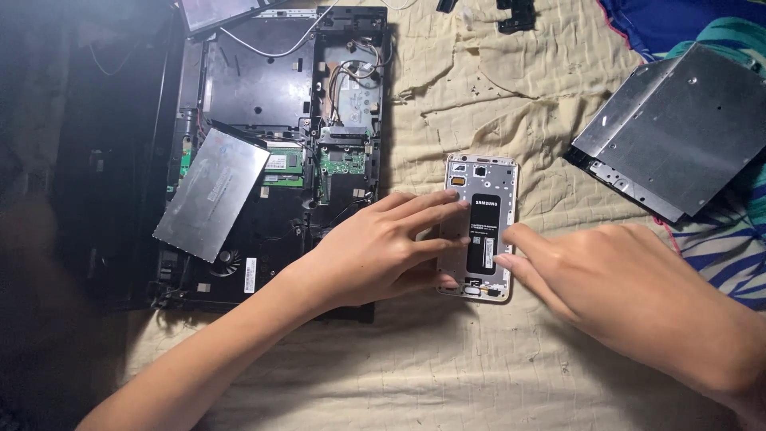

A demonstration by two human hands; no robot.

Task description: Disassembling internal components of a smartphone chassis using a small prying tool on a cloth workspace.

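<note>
- A cream quilted cloth [447, 359], wrinkled and stitched, covers the whole work surface.
- An opened black laptop base [271, 96] fills the upper left of the frame — bare plastic, green circuit boards, thin wires, with a flat grey metal plate [211, 191] lying tilted across it.
- A slim, rectangular silver metal drive [678, 132] lies at the upper right, well apart from the hands.
- The left hand [375, 251] reaches in from the lower left, fingers spread flat, its fingertips [459, 203] pressing the left side of the phone.
- The right hand [630, 291] comes from the lower right, its fingertip [504, 258] touching the phone's right edge; neither hand grips it.
- A back-open phone [481, 227] lies flat at centre, between both hands — pale metal frame, black battery inside.
</note>
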